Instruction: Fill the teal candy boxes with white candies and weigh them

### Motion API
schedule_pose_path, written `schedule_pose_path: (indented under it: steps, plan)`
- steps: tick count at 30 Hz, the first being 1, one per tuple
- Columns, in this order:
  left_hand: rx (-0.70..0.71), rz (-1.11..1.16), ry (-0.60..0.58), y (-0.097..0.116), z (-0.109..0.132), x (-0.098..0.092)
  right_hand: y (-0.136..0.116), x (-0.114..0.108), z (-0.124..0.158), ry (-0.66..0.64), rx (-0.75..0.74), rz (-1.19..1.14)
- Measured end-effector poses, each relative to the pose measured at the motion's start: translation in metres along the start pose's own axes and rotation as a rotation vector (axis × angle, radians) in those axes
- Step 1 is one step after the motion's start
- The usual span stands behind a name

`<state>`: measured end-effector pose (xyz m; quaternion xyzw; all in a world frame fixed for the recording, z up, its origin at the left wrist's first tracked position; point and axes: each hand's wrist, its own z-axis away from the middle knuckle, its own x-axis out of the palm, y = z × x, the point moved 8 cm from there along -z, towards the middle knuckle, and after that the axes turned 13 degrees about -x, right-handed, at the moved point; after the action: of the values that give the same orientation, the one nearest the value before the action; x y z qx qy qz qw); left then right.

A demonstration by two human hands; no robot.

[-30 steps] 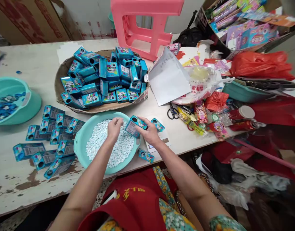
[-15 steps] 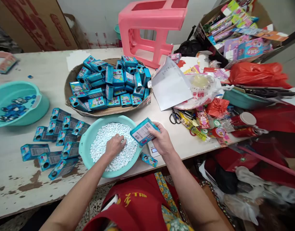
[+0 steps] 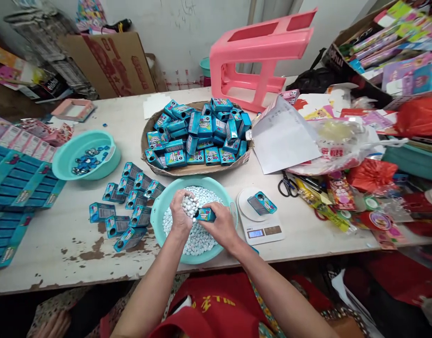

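Note:
Over a turquoise basin (image 3: 155, 217) of small white candies (image 3: 205, 241), my left hand (image 3: 181, 213) is cupped around a handful of the candies (image 3: 190, 205). My right hand (image 3: 221, 224) grips a small blue candy box (image 3: 205, 215) tilted on its side, its end against the handful. A white kitchen scale (image 3: 263, 233) stands right of the basin with another blue box (image 3: 262, 203) lying on its plate. To the left, several blue boxes (image 3: 136, 199) lie in rows on the table, round holes showing in some ends.
Behind the basin, a cardboard tray (image 3: 198, 170) is heaped with blue boxes. A second turquoise basin (image 3: 61, 162) holds small blue and silver pieces. Scissors (image 3: 288, 185), paper (image 3: 284, 141) and a pink stool (image 3: 261, 47) are at the right and back. Stacked blue cartons (image 3: 11, 188) stand far left.
My left hand has risen from the candies with a handful. My right hand has brought a box over the basin. The view has shifted left, and a box now shows on the scale.

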<state>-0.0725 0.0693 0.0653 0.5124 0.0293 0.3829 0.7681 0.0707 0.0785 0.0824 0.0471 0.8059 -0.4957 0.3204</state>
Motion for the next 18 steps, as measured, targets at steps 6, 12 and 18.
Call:
schedule_pose_path:
  steps: [6, 12, 18]
  plan:
    - [-0.002, 0.154, -0.056, -0.003, -0.001, 0.005, -0.008, -0.006, -0.001, -0.015, -0.004, 0.049]
    - [-0.011, 0.123, -0.081, 0.001, 0.002, 0.014, -0.004, -0.014, -0.003, -0.002, 0.022, 0.038]
    - [-0.004, 0.104, -0.080, 0.001, 0.002, 0.018, -0.001, -0.017, -0.002, 0.009, 0.049, 0.014]
